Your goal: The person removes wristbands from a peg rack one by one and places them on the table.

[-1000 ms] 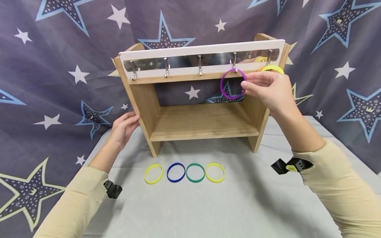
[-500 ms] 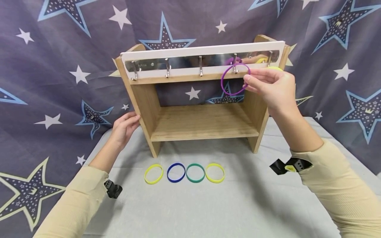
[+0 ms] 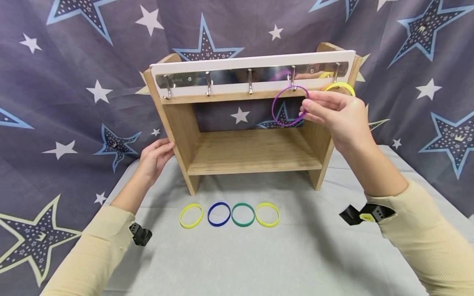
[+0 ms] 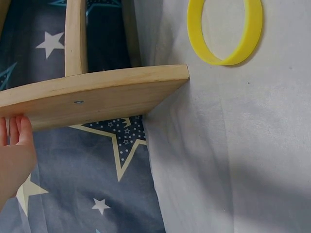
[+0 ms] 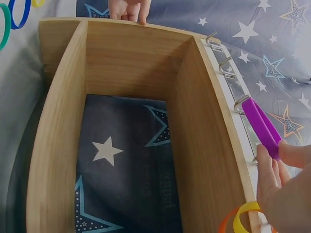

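My right hand (image 3: 342, 117) pinches a purple silicone wristband (image 5: 262, 127) by its right side, between thumb and fingers. The band's top edge overlaps the tip of the fourth hook (image 3: 293, 76) from the left in the head view. Behind that hand, a yellow wristband (image 3: 346, 85) and an orange wristband (image 5: 226, 222) hang at the rightmost hook (image 3: 336, 72). My left hand (image 3: 153, 160) rests its extended fingers against the outer left side of the wooden rack (image 3: 255, 150). In the left wrist view, those fingertips (image 4: 24, 127) touch the side panel.
On the grey cloth before the rack lie a yellow band (image 3: 180, 218), a blue band (image 3: 209, 218), a green band (image 3: 243, 225) and another yellow band (image 3: 268, 225), in a row. Three more hooks line the metal strip (image 3: 229, 76) to the left. A starry curtain (image 3: 240, 24) stands behind.
The purple wristband rose in front of the fourth hook, then came down and slightly left again, in my right hand's pinch. My left hand has stayed at the rack's side.
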{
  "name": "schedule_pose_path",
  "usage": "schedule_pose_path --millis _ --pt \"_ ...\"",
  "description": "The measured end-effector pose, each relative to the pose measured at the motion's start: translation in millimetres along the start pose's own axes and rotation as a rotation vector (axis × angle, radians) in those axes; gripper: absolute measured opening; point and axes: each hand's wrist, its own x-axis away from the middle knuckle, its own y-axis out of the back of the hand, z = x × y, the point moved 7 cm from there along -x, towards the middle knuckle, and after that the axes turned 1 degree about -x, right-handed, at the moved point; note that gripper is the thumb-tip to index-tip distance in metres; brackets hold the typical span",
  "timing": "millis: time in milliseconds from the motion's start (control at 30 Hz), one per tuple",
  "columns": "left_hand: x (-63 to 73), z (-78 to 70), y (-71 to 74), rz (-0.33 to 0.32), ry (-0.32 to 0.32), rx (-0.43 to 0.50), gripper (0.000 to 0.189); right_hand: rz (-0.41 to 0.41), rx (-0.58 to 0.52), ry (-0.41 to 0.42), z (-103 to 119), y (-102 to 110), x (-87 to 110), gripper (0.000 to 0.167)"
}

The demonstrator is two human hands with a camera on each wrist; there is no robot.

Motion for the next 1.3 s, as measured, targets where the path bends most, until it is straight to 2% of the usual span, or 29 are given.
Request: schedule_pose_path --millis 367,800,1000,1300 --pt "-0.4 -0.1 0.2 0.006 -0.006 0.005 0.017 0.012 0.025 -0.086 -13 11 9.0 0.013" --pt "0.7 0.1 -0.2 0.004 -0.003 -0.012 0.017 0.031 0.047 -0.254 -44 30 19.2 0.012" --pt "1.1 -0.3 -0.4 0.001 -0.006 -0.055 0.016 0.065 0.072 -0.326 -57 37 25.5 0.012" --pt "1.7 -0.6 -0.8 -0.004 -0.004 -0.047 0.016 0.164 0.117 -0.455 -76 48 33.6 0.018"
